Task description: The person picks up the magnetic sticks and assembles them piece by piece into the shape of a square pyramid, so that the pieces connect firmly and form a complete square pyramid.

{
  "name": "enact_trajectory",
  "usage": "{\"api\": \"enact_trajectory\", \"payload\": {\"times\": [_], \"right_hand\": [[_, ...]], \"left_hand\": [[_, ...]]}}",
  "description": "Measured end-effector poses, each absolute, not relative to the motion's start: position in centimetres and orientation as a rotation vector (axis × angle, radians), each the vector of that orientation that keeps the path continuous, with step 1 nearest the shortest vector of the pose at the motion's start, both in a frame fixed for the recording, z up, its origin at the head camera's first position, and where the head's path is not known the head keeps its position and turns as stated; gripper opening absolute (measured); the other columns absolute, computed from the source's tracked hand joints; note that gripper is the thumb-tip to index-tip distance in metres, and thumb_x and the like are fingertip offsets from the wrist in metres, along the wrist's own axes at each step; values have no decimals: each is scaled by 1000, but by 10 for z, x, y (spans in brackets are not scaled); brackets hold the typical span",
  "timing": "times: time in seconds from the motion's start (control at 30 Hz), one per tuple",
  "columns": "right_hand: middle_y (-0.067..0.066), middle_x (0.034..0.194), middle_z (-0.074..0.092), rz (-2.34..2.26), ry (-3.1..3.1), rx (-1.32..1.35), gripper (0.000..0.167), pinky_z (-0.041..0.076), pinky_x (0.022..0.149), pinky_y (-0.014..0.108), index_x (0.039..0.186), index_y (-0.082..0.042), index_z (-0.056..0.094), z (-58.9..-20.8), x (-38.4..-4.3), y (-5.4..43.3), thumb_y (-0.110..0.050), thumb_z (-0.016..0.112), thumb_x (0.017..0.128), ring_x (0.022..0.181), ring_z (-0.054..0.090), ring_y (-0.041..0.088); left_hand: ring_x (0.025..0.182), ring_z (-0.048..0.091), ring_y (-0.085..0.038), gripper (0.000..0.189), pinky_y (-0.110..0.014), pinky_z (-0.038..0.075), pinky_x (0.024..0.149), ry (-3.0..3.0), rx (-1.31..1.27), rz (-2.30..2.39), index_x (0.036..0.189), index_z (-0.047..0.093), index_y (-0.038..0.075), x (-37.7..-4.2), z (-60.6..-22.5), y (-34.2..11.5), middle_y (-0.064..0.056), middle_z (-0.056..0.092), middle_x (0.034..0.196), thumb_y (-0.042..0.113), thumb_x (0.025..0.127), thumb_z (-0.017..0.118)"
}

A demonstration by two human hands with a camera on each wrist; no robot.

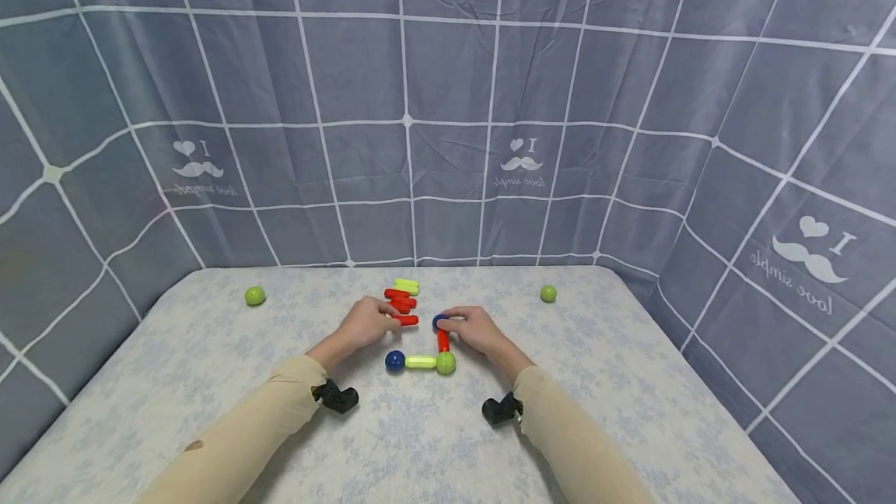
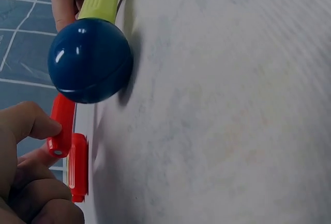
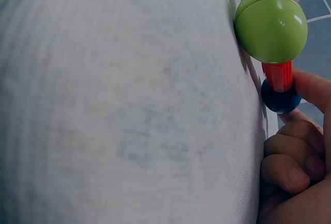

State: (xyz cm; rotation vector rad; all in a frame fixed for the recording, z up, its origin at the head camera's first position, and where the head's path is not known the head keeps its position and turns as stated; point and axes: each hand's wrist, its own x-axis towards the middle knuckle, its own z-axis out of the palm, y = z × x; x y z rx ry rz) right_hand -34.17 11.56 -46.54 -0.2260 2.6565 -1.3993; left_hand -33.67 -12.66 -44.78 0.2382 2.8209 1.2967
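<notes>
My left hand pinches a red rod between thumb and finger, its free end pointing right. My right hand grips a dark blue ball at the far end of another red rod. That rod runs toward me into a green ball. From the green ball a yellow-green rod leads left to a second blue ball, so the joined pieces form an L on the table. A small gap separates the left hand's rod from the right hand's ball.
Behind the left hand lie several loose red rods and yellow-green rods. One loose green ball sits at the far left of the table, another green ball at the far right. A grey grid-patterned curtain stands behind the table.
</notes>
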Motion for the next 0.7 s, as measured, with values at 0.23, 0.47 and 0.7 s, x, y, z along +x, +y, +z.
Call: {"api": "enact_trajectory", "payload": {"times": [0.23,0.47,0.7], "right_hand": [[6,124,68,-1401,2648,-234,35,44,79,32,118,-16,76,-466,-343,115,-38,72,91,101,56,21],[5,118,69,-1378,2640,-254,36,43,71,29,120,-16,76,-465,-341,115,-38,73,91,85,53,18],[6,123,69,-1382,2644,-296,37,44,74,30,119,-16,76,-467,-341,117,-39,73,91,91,56,19]], "left_hand": [[60,45,-14,19,-26,36,57,2797,328,1249,100,80,4,-337,-443,-115,-4,68,76,10,83,73],[58,46,-13,12,-25,36,56,2793,378,1219,93,80,6,-338,-448,-107,-1,71,82,10,84,73],[60,47,-14,12,-26,37,57,2772,385,1256,92,80,6,-338,-450,-105,-2,72,83,10,83,74]]}}
